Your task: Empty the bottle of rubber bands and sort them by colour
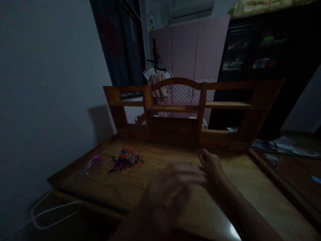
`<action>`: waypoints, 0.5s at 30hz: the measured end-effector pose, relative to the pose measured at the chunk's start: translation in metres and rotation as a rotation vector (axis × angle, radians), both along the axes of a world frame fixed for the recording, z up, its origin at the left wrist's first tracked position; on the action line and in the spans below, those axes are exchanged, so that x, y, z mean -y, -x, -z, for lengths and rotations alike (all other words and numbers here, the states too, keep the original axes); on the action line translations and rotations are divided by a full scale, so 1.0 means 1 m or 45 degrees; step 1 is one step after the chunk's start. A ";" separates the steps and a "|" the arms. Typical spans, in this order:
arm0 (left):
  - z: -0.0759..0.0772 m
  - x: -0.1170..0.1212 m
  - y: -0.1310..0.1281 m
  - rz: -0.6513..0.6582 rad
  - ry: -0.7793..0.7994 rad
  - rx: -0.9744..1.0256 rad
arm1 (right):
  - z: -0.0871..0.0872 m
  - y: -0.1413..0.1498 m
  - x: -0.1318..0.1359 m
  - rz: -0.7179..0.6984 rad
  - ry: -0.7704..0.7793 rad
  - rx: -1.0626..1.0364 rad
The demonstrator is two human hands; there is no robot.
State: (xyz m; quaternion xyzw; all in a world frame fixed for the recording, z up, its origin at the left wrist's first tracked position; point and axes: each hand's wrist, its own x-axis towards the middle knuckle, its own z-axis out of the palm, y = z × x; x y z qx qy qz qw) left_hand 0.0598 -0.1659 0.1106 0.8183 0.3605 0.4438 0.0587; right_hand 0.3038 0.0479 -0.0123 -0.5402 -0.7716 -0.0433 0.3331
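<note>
My left hand point(170, 187) hovers over the middle of the wooden desk point(245, 174), smeared by motion, so its fingers cannot be read. My right hand point(211, 163) rests on the desk just beyond it, fingers curled inward; whether it holds anything is not visible. A pile of small colourful rubber bands point(126, 159) lies on the desk to the left of both hands. A clear bottle with a pink cap point(89, 166) lies on its side further left, near the desk's edge.
A wooden shelf unit point(180, 110) stands along the desk's back edge. A grey wall is on the left, and a white cable point(52, 211) hangs below the desk's front left corner. Pink wardrobe and dark cabinet stand behind. The room is dim.
</note>
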 end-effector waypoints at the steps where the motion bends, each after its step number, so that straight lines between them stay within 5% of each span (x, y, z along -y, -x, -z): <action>1: 0.008 -0.022 0.022 -0.126 0.059 0.072 | 0.001 0.001 0.001 -0.011 0.007 0.001; 5: 0.067 -0.120 0.143 -0.797 0.336 0.310 | 0.006 0.009 0.002 -0.099 0.051 0.004; 7: 0.093 -0.153 0.200 -0.986 0.482 0.345 | 0.008 0.014 0.003 -0.133 0.069 -0.006; 10: 0.110 -0.172 0.250 -1.044 0.566 0.347 | 0.009 0.019 0.004 -0.162 0.089 -0.047; 15: 0.102 -0.176 0.260 -0.912 0.610 0.314 | 0.006 0.020 0.009 -0.191 0.155 -0.103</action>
